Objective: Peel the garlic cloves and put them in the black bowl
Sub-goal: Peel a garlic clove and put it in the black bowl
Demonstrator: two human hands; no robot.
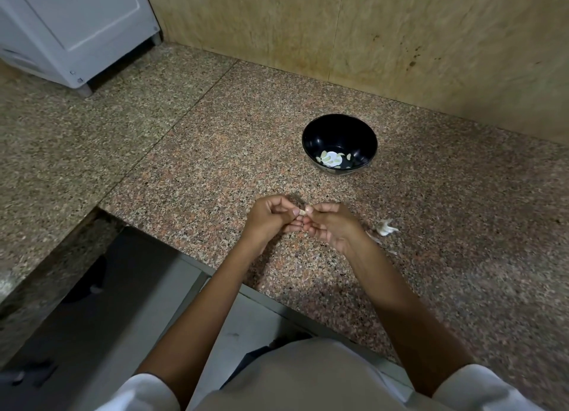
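**Granite worktop, one clove pinched short of the bowl**

Speckled pink-grey worktop (215,164) runs into a corner of tan wall panels. Above it, the garlic clove (302,211) is held on the person's side of the black bowl (338,130), well apart from it and a little to its left. Only a small pale sliver of the clove shows between the two thumbs. Its long axis cannot be told, nor how much skin is left on it.

The left hand (271,218) and right hand (329,224) meet knuckle to knuckle, each with its fingers (289,209) curled in and pinching the clove from its own side. The other fingertips touch underneath. Neither hand is clearly nearer the bowl, though the right hand sits on the bowl's side, so it would likely make the shorter reach forward.

Several pale, smooth peeled cloves (331,160) lie in the bottom of the bowl. Nearer the person than the bowl and slightly to its right, a whitish garlic remnant (386,227) with papery skin lies on the worktop, just beside the right wrist.
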